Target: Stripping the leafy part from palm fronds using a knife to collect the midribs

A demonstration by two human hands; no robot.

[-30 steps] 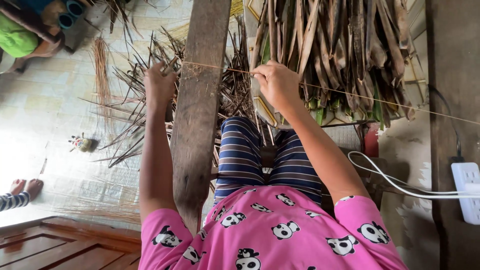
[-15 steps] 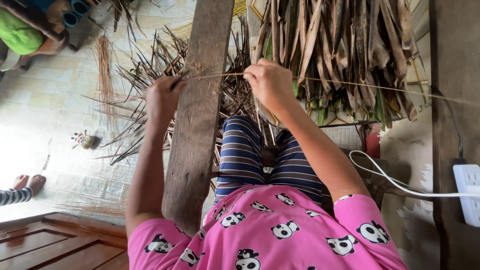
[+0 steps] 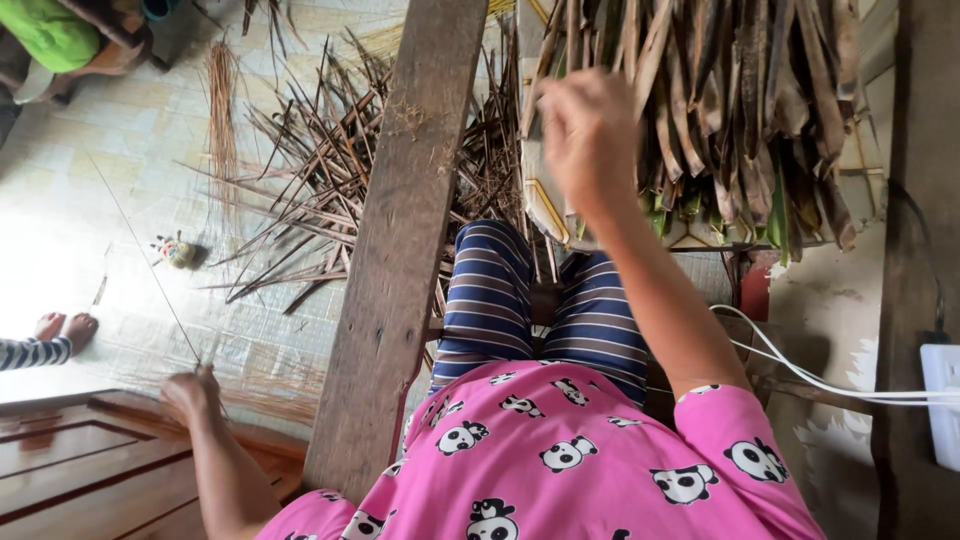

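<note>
Thin fibre strand, faint beyond pinching left hand; right hand blurred

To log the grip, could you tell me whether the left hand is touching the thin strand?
Touching: the head view shows the left hand pinched shut on the thin strand, which runs up from its fingers.

No packages, labels, signs or screens show anywhere in this view. Nothing printed or boxed lies among the things on the floor or around the seated person. The wall side shows none either.
</note>
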